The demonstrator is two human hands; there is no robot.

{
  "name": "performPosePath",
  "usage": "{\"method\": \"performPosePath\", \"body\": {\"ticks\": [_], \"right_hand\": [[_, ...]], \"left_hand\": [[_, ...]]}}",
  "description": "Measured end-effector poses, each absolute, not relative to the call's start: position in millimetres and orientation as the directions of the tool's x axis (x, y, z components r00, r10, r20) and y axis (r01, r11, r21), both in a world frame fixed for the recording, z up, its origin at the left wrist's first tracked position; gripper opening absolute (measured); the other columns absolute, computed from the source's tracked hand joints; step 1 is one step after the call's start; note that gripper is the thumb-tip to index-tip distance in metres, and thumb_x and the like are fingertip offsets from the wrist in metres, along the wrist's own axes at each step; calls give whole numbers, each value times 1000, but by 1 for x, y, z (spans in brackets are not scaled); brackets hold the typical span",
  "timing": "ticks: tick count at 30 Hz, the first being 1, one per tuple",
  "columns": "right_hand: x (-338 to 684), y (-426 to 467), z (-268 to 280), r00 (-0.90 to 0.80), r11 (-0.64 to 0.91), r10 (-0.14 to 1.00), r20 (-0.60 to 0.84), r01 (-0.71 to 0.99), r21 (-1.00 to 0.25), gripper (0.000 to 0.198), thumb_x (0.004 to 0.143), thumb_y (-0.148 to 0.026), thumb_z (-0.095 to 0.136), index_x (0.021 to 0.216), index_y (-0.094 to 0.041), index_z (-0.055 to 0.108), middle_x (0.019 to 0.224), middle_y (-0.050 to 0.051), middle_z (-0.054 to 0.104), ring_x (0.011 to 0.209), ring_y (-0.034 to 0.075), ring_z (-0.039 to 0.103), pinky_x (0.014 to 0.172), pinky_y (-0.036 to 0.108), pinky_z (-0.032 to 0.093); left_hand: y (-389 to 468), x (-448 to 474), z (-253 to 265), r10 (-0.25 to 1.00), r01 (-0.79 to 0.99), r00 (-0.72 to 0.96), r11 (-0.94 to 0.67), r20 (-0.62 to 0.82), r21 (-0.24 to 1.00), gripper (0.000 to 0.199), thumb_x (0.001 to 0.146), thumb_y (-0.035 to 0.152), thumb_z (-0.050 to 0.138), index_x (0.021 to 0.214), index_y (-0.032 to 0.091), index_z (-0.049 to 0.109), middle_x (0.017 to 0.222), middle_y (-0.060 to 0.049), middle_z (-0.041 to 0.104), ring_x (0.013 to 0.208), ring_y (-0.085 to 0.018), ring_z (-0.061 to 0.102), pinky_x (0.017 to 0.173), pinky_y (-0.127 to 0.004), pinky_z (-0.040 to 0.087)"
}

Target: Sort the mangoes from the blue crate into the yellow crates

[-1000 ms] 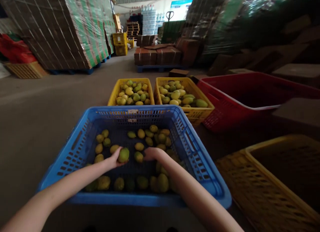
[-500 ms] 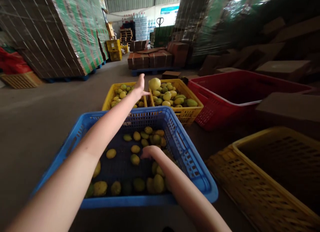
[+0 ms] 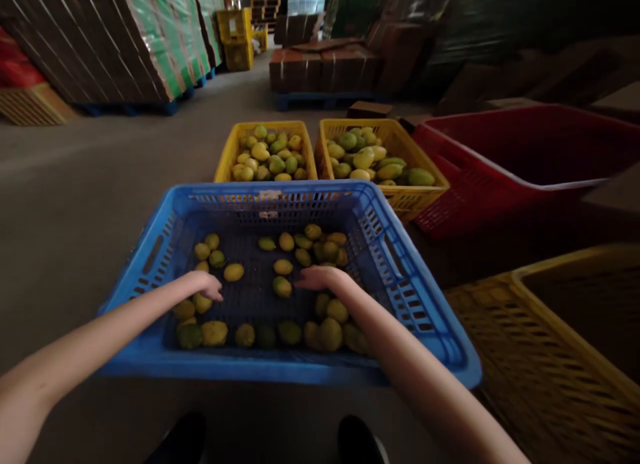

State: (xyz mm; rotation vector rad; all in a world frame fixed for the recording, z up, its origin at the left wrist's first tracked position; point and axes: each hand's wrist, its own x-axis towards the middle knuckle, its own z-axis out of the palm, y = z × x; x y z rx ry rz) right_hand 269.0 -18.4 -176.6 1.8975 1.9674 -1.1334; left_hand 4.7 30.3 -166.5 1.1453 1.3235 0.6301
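Below me stands a blue plastic crate [image 3: 240,367] with lemons scattered on its floor. My left hand [image 3: 209,286] hangs over its left side with loosely bent fingers, beside a few lemons [image 3: 202,303]; no fruit shows in it. Over the right half, my right hand [image 3: 317,277] is palm down, close to a greenish-yellow lemon [image 3: 282,287]. Its fingers are partly hidden beneath it, so whether it holds anything is unclear. Beyond the blue crate are a left yellow crate [image 3: 225,151] and a right yellow crate [image 3: 420,196], both with many yellow-green lemons inside.
To the right are a red crate [image 3: 453,184] and a larger yellow crate [image 3: 545,357]. Flattened cartons [image 3: 325,71] lie on a blue pallet behind. A wrapped stack [image 3: 150,37] rises at the left. My shoes [image 3: 357,441] show on the floor below.
My left arm has drawn back from the yellow crates into the blue crate. The lemon in the air by that hand is no longer airborne. My view has tilted down; the right hand stays low.
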Motion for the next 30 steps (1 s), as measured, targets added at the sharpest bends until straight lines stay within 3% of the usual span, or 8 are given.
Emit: {"method": "performPosePath", "body": {"ticks": [4, 8, 10, 14, 17, 19, 24, 30], "right_hand": [[266, -29, -199, -152, -89, 764, -627, 938, -336, 12, 72, -23, 69, 80, -14, 68, 89, 16, 71, 95, 34, 66, 86, 46, 50], [262, -40, -219, -133, -52, 756, -641, 964, -261, 23, 65, -10, 71, 87, -14, 67, 89, 17, 71, 92, 36, 67, 81, 45, 51], [259, -33, -228, -150, -6, 765, -627, 971, -240, 31, 66, -7, 69, 96, -15, 66, 100, 18, 69, 98, 34, 65, 86, 43, 49], [242, -2, -248, -214, 102, 775, -595, 971, -218, 69, 69, -20, 73, 133, -12, 46, 138, 25, 45, 116, 39, 55, 96, 46, 43], [225, 16, -263, -206, 139, 774, -599, 978, -156, 106, 61, -36, 80, 146, -8, 23, 147, 33, 22, 119, 46, 49, 96, 50, 41], [215, 22, -271, -157, 134, 765, -624, 987, -85, 117, 59, -43, 82, 149, -12, 14, 150, 34, 14, 121, 47, 47, 96, 50, 40], [193, 21, -285, -41, 50, 728, -684, 999, -6, 116, 60, -39, 82, 150, -16, 13, 149, 36, 9, 116, 45, 53, 91, 47, 44], [187, 0, -296, -23, 60, 770, -637, 997, 37, 102, 69, -11, 72, 150, -15, 10, 147, 40, 10, 109, 42, 59, 84, 46, 48]], "left_hand": [[48, -27, -184, 835, 501, 28, 464, -549, 731, 28, 88, 37, 43, 66, 24, 53, 52, 0, 51, 86, -24, 68, 80, -38, 52], [65, -40, -182, 782, 607, 165, 400, -601, 687, 23, 82, 30, 57, 61, 21, 55, 54, -2, 54, 107, -26, 61, 92, -35, 46], [73, -48, -180, 772, 593, 194, 399, -606, 699, 19, 79, 25, 62, 61, 21, 56, 62, -5, 60, 114, -26, 56, 96, -31, 43], [88, -64, -178, 797, 530, 163, 426, -581, 733, 16, 77, 19, 62, 62, 21, 57, 75, -6, 65, 122, -25, 50, 99, -31, 39], [95, -71, -174, 802, 597, 136, 402, -581, 694, 18, 70, 11, 66, 58, 20, 56, 74, -5, 64, 126, -26, 46, 103, -32, 35], [97, -72, -170, 796, 658, 130, 376, -591, 653, 25, 64, 5, 69, 52, 18, 53, 68, -5, 61, 128, -28, 43, 104, -32, 33], [100, -70, -167, 772, 682, 135, 383, -622, 623, 30, 60, 2, 72, 47, 17, 50, 60, -3, 54, 132, -31, 36, 108, -37, 29], [108, -79, -183, 782, 564, 96, 467, -616, 681, 20, 69, 7, 67, 57, 17, 54, 76, -7, 65, 131, -28, 41, 102, -32, 38]]}}
